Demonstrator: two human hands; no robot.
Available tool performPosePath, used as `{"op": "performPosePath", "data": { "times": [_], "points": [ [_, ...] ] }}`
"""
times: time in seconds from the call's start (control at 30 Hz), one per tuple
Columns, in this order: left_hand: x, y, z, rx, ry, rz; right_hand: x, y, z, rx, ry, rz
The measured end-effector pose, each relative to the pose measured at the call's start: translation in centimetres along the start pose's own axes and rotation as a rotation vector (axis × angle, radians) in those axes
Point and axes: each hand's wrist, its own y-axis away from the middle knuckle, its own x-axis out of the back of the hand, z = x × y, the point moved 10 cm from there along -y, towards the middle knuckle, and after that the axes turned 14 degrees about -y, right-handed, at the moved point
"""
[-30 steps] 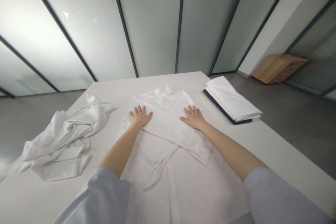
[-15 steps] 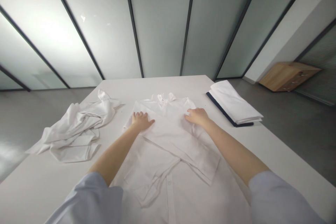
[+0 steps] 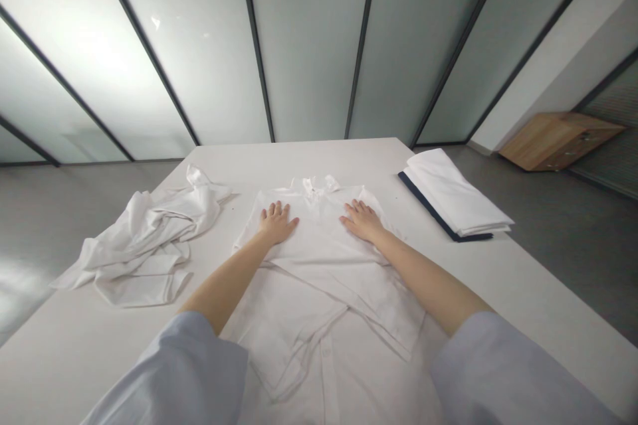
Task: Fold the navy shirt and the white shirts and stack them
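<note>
A white button-up shirt [image 3: 319, 285] lies front up on the table, its collar pointing away from me and its sleeves crossed over the middle. My left hand [image 3: 277, 222] rests flat on the upper left of the shirt, fingers spread. On the upper right, below the collar, my right hand [image 3: 363, 220] also lies palm down with its fingers apart. Neither hand grips the cloth. The shirt's lower end runs out of view at the bottom.
A crumpled white garment [image 3: 159, 222] lies on the left side of the white table [image 3: 299, 153]. At the right edge, folded white cloth [image 3: 456, 189] sits on a dark folded piece [image 3: 433, 212]. A wooden cabinet [image 3: 553, 139] stands on the floor beyond.
My right hand has moved inward from the shirt's right side and flattened with fingers spread. My left hand has shifted slightly to the right. The view has moved a little.
</note>
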Motion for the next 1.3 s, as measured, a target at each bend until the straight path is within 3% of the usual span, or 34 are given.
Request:
{"op": "performPosePath", "data": {
  "times": [0.13,0.23,0.33,0.43,0.6,0.8,0.97,1.13,1.3],
  "points": [
    [0.5,1.8,0.6,-0.057,-0.045,-0.046,0.6,2.1,-0.8,0.053,0.053,-0.031],
    [1.3,1.6,0.7,-0.118,-0.061,-0.117,1.8,2.0,-1.6,0.076,0.087,-0.066],
    [3.0,-0.8,-0.3,-0.079,-0.026,-0.092,3.6,-0.4,-1.2,-0.013,0.037,-0.065],
    [4.3,-4.3,-1.7,0.05,0.136,-0.021,4.9,-3.9,-0.2,-0.119,-0.113,0.004],
    [0.6,-8.0,-1.9,0.22,0.538,-0.21,2.8,-7.8,0.3,-0.137,-0.2,-0.055],
    [-0.2,-8.7,-1.6,0.207,0.634,-0.188,1.7,-8.9,0.3,-0.072,-0.241,-0.031],
    [0.7,-8.2,-1.7,0.18,0.787,-0.089,2.1,-9.0,1.6,-0.123,-0.452,0.096],
    [1.3,-7.3,-3.3,0.248,1.002,0.149,2.9,-7.8,3.0,-0.104,-0.825,0.321],
    [1.0,-7.0,-4.0,0.301,1.004,0.237,3.6,-6.9,4.1,-0.138,-0.831,0.452]
  ]
}}
